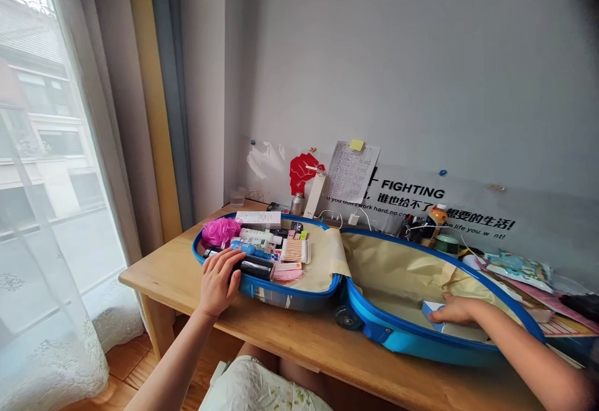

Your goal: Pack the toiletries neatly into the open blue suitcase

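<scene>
A blue suitcase [374, 330] lies open on a wooden table [299, 342], both halves lined in yellow fabric. My left hand [219, 281] rests on the near rim of the left half, fingers curled over a black tube [255, 267] among toiletries. A pink mesh sponge [221, 231], a white box [259, 217] and a pack of cotton swabs [294, 251] lie in that half. My right hand [455, 309] reaches into the right half, its fingers closed on a small blue and white box [431, 307] on the lining.
Clutter stands along the wall behind the suitcase: a small bottle [437, 217], a roll of tape [447, 244], cables, papers and packets [519, 267] at the right. A curtained window [56, 211] fills the left. My knees show below the table edge.
</scene>
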A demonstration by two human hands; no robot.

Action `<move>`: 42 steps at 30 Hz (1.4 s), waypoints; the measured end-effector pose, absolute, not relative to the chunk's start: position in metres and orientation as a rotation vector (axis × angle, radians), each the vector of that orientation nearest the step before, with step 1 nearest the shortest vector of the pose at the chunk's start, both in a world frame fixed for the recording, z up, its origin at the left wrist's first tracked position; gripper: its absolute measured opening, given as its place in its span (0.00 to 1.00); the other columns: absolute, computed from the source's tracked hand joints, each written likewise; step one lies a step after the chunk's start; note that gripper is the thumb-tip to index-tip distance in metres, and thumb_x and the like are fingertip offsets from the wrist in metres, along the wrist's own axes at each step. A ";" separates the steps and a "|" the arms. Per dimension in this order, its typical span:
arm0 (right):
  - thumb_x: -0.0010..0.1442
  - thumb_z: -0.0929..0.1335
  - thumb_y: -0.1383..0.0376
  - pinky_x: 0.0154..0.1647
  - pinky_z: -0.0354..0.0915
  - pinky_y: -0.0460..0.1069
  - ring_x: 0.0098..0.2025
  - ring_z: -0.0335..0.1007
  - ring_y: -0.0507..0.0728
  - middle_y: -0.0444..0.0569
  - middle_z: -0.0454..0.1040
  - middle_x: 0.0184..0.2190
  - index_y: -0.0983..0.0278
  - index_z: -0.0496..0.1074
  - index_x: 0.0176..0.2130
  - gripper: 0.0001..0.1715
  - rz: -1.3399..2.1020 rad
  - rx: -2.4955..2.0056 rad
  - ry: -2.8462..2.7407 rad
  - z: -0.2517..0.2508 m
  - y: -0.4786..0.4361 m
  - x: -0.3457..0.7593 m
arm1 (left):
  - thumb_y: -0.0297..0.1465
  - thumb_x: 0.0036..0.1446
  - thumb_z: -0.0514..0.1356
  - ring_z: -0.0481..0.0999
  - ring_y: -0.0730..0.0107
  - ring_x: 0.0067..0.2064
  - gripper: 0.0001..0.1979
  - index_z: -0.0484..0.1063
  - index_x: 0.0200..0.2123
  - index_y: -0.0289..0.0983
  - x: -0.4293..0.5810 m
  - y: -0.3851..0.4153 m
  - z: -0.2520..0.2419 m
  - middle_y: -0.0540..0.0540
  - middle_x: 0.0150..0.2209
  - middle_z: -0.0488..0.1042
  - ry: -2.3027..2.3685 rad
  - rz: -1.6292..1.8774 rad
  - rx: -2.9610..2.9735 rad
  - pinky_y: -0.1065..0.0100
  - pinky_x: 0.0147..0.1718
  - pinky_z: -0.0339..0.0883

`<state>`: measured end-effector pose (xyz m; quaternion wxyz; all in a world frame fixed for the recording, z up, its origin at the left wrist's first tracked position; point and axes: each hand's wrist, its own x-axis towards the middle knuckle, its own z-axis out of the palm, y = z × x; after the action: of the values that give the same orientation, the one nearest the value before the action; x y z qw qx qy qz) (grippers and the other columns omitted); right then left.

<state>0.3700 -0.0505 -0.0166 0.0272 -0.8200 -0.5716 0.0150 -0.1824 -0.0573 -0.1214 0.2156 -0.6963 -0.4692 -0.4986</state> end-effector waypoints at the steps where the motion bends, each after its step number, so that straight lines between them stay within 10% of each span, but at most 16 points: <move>1: 0.29 0.73 0.58 0.41 0.73 0.60 0.38 0.80 0.73 0.63 0.81 0.35 0.54 0.78 0.46 0.39 0.097 -2.553 -1.775 -0.010 -0.051 0.368 | 0.38 0.69 0.46 0.74 0.57 0.54 0.20 0.74 0.51 0.41 -0.182 -0.057 -0.121 0.42 0.51 0.79 -1.298 -1.382 -1.927 0.56 0.54 0.60; 11: 0.48 0.70 0.50 0.61 0.62 0.57 0.64 0.63 0.71 0.66 0.64 0.64 0.64 0.57 0.65 0.51 0.038 -2.176 -2.161 0.083 -0.023 0.274 | 0.37 0.69 0.47 0.74 0.57 0.54 0.19 0.75 0.51 0.41 -0.182 -0.057 -0.123 0.43 0.50 0.79 -1.281 -1.405 -1.921 0.56 0.53 0.60; 20: 0.45 0.74 0.55 0.61 0.59 0.57 0.62 0.60 0.67 0.54 0.67 0.59 0.57 0.64 0.55 0.39 0.204 -1.465 -2.744 0.051 0.011 0.101 | 0.37 0.69 0.47 0.74 0.58 0.55 0.19 0.74 0.51 0.40 -0.181 -0.058 -0.121 0.43 0.51 0.79 -1.268 -1.391 -1.921 0.57 0.54 0.59; 42: 0.41 0.75 0.53 0.60 0.63 0.57 0.62 0.60 0.65 0.48 0.68 0.58 0.54 0.69 0.50 0.36 0.414 -1.467 -2.849 0.017 0.053 0.070 | 0.36 0.69 0.47 0.74 0.58 0.54 0.18 0.74 0.51 0.40 -0.178 -0.057 -0.120 0.43 0.50 0.79 -1.272 -1.391 -1.891 0.57 0.55 0.60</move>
<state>0.0704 0.0527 0.0167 -0.0448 -0.4534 -0.8809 0.1279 -0.1780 -0.0567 -0.1205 0.2337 -0.6885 -0.4632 -0.5067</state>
